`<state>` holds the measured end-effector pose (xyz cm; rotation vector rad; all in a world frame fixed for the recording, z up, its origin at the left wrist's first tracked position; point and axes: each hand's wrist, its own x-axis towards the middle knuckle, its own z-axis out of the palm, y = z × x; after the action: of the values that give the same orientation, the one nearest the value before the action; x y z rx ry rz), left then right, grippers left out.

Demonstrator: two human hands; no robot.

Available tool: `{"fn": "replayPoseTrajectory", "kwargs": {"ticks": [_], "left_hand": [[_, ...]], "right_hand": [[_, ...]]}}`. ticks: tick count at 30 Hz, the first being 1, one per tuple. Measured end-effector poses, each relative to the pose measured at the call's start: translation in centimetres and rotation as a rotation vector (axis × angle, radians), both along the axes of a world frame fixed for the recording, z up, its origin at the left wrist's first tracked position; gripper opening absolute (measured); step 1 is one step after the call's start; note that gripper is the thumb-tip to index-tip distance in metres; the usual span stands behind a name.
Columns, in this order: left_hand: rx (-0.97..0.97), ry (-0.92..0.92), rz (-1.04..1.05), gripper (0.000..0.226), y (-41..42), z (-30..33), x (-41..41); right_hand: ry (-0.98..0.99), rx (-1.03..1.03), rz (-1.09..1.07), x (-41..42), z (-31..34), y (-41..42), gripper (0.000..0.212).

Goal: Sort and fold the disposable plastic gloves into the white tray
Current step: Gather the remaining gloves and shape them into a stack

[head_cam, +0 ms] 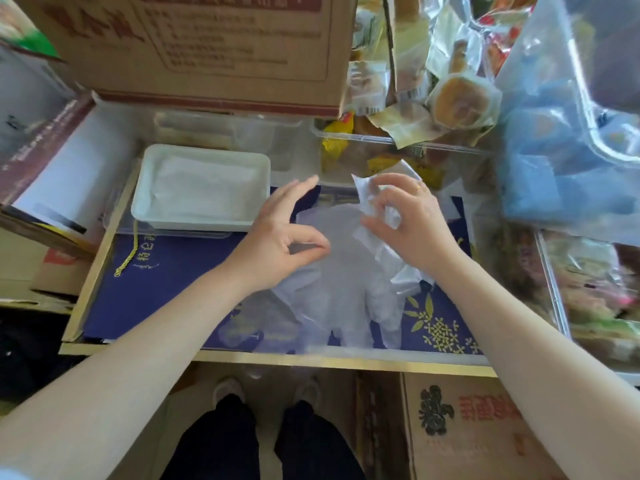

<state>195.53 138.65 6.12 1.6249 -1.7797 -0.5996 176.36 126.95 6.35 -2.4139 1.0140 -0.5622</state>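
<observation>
Cluttered boxes and snack packets crowd round the blue printed board (pixel 166 271) where I'm sorting gloves.

Thin film slips and clings, so I judge the crumpled glove (pixel 375 202) pinched in my right hand (pixel 412 223) could spring open or drag the flat glove (pixel 343 278) off the board's near edge; my left hand (pixel 277 237) hovers just above that flat glove, thumb and forefinger nearly meeting, other fingers straight, holding nothing; the white tray (pixel 145 188) sits just left, folded gloves already inside; both forearms reach forward.
</observation>
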Motion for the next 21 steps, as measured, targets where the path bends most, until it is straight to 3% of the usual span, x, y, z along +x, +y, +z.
{"fn": "replayPoseTrajectory", "kwargs": {"ticks": [3, 7, 12, 13, 15, 18, 21], "left_hand": [[-0.092, -0.084, -0.081, 0.017, -0.8, 1.7, -0.8], [-0.091, 0.04, 0.011, 0.009, -0.8, 2.7, -0.5], [0.132, 0.18, 0.24, 0.01, 0.2, 2.0, 1.8], [0.172, 0.265, 0.288, 0.013, 0.5, 1.9, 2.2], [0.204, 0.429, 0.357, 0.019, 1.0, 1.9, 2.7], [0.21, 0.549, 0.385, 0.018, 1.4, 2.8, 2.9], [0.19, 0.648, 0.359, 0.015, 1.3, 4.2, 2.8]], "right_hand": [[0.061, -0.154, -0.004, 0.7, 1.3, 1.8, 0.016], [0.049, -0.147, -0.074, 1.0, 1.6, 2.8, 0.014], [0.272, -0.062, -0.302, -1.8, -2.1, 1.6, 0.012], [0.314, -0.019, -0.352, -2.5, -3.2, 1.3, 0.015], [0.377, 0.121, -0.411, -3.0, -4.1, 1.1, 0.042], [0.034, 0.533, -0.369, -1.1, -2.2, 1.5, 0.072], [-0.339, 0.953, -0.266, 1.8, 1.0, 1.7, 0.065]]}}
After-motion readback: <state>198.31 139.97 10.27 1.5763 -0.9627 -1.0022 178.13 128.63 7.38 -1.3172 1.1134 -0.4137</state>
